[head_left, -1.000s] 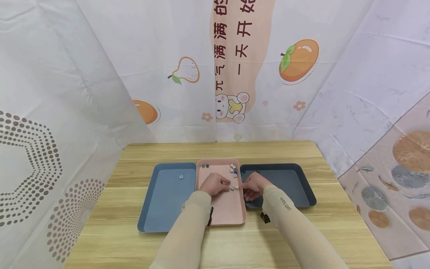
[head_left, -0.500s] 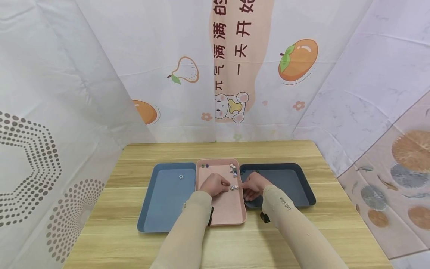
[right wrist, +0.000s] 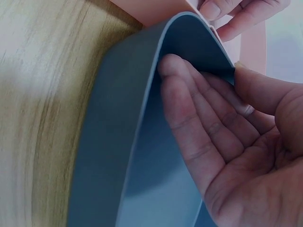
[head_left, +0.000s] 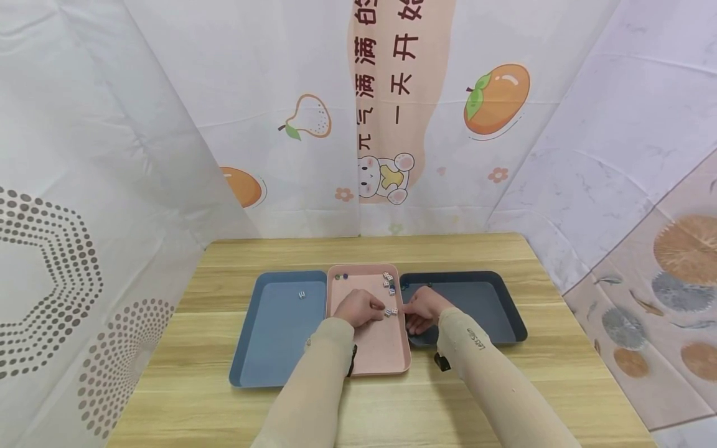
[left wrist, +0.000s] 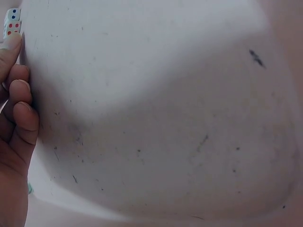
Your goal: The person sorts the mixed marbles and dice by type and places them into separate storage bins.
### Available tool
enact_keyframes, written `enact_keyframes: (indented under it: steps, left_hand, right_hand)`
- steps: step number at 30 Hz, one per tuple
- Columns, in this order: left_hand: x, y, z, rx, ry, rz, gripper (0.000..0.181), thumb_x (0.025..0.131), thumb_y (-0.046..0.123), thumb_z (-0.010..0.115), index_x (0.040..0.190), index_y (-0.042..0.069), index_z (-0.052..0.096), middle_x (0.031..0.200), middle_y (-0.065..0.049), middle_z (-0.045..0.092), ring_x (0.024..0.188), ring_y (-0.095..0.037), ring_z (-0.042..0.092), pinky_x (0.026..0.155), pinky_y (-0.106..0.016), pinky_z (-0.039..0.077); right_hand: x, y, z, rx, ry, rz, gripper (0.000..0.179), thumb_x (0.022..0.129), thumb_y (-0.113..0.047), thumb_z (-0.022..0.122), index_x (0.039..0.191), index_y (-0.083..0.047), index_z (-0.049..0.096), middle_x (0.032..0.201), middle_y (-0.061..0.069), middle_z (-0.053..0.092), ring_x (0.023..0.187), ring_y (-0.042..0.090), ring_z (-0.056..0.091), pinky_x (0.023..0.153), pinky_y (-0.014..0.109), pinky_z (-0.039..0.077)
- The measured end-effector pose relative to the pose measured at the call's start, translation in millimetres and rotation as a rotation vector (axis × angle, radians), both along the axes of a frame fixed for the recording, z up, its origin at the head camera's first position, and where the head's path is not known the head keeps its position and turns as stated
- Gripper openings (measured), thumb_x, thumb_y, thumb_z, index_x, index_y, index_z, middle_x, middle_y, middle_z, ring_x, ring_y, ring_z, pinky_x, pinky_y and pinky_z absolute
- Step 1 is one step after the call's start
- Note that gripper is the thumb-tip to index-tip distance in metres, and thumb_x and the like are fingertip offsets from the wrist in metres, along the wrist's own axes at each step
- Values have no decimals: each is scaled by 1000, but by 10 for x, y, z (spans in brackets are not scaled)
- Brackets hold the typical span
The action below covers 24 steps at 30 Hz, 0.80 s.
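Observation:
My left hand (head_left: 358,307) is over the pink tray (head_left: 376,358), fingers loosely bent. Its fingertips are right beside a white die (head_left: 388,313), with another die (head_left: 394,311) close to the tray's right wall. In the left wrist view the thumb overlaps the lower edge of a die with red pips (left wrist: 12,29); a die with blue pips (left wrist: 13,14) adjoins it. My right hand (head_left: 428,307) reaches into the left end of the dark tray (head_left: 483,314). The right wrist view shows its thumb at the tray's rim (right wrist: 182,14) and its other fingers gently bent inside.
Several white dice (head_left: 387,284) cluster in the pink tray's far right corner, beside a blue marble (head_left: 393,287). Green and blue marbles (head_left: 345,275) sit far left. The dark tray holds marbles (head_left: 406,286). In the blue tray (head_left: 269,348) lies a die (head_left: 302,294).

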<state>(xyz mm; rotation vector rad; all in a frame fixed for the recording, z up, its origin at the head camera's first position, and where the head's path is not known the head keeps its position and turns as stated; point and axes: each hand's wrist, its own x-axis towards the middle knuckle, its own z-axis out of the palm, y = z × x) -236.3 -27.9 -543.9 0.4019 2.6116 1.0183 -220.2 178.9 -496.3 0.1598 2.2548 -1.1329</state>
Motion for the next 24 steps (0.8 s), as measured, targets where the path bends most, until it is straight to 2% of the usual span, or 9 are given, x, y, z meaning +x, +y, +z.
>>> enact_keyframes:
  steps: [7,16,24]
  left_hand:
    - [-2,37,-6,-1,8,0,19,82,20,87,101,17,84,99,5,79,86,-4,67,73,-25,55]
    - [21,99,39,-14,10,-21,17,84,18,86,100,16,84,96,6,79,79,-3,65,69,-23,53]
    - [22,115,42,-32,26,-17,12,84,20,86,96,17,84,94,6,78,80,-5,65,71,-25,54]
  right_hand:
    - [-13,4,-29,7,-1,-10,29,100,-20,68,84,4,77,75,17,74,61,20,72,63,37,63]
    - [12,-2,13,7,12,-4,30,102,-19,65,87,3,77,77,19,74,64,22,73,66,39,63]
    - [5,0,0,1,2,-11,31,102,-20,65,86,4,76,76,18,74,62,21,72,65,38,63]
